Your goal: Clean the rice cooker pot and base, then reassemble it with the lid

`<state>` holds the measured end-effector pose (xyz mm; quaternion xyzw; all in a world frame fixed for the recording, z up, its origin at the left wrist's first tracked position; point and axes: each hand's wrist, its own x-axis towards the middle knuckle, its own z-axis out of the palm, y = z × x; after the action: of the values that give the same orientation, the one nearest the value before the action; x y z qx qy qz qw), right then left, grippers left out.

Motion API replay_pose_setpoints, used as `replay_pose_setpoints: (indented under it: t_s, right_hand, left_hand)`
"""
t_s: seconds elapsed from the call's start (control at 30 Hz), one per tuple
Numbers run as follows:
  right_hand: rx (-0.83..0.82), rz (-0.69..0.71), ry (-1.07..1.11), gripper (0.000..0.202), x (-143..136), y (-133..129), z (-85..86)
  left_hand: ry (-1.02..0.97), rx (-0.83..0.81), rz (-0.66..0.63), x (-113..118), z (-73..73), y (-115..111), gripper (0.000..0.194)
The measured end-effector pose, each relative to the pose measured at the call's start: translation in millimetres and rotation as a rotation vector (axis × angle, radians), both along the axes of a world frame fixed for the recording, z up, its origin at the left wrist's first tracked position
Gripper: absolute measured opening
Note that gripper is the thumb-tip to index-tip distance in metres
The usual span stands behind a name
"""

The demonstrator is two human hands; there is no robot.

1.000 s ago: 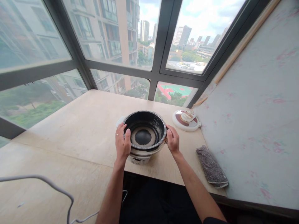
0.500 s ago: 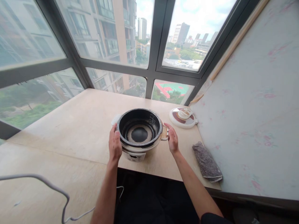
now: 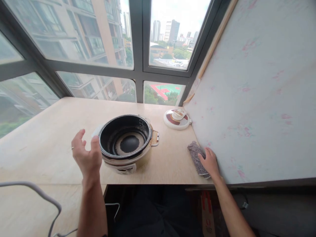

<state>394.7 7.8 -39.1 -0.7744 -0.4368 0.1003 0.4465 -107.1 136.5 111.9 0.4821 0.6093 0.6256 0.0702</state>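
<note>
In the head view, a rice cooker (image 3: 142, 159) stands upright near the front edge of the wooden tabletop, without its lid. Its dark inner pot (image 3: 145, 130) shows worn patches on the bottom and holds nothing. My left hand (image 3: 87, 154) is just left of the cooker, fingers spread and curved, holding nothing. Over to the right, my right hand (image 3: 209, 161) is at a folded grey-brown cloth (image 3: 195, 152), fingers apart over its right side. Whether the fingertips press on the cloth I cannot tell. The round white and brown lid (image 3: 168, 123) lies behind, near the wall.
Grey-framed windows (image 3: 139, 85) border the back of the tabletop (image 3: 74, 115). A wall with a faded flower pattern (image 3: 247, 115) closes off the right. A grey cable (image 3: 41, 195) loops across the front left. Below the edge, a red and tan bag (image 3: 207, 214) shows.
Both hands have come off the rice cooker's sides. My right hand has moved right to the cloth, my left hand slightly left. The camera view has turned to the right.
</note>
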Motion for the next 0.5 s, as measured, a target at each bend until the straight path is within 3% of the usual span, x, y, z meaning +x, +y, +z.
replay_pose_setpoints:
  t_s: [0.17, 0.27, 0.4, 0.5]
  right_hand:
    - [-0.318, 0.005, -0.159, 0.090, -3.2, -3.9, -27.3]
    - [-0.376, -0.066, -0.274, 0.086, -16.7, -1.4, -30.4]
    - [-0.227, -0.051, -0.214, 0.071, -38.6, -3.1, -30.2]
    - [-0.040, 0.115, -0.058, 0.062, -68.8, -6.5, -30.1]
  left_hand:
    - [0.073, -0.015, 0.046, 10.5, -10.7, 13.2, 0.042]
    - [-0.025, -0.122, 0.044, 13.3, -23.6, 16.7, 0.040]
    - [-0.143, -0.175, 0.003, 13.2, -34.4, 18.4, 0.040]
    - [-0.195, -0.135, -0.043, 12.6, -36.7, 18.2, 0.044]
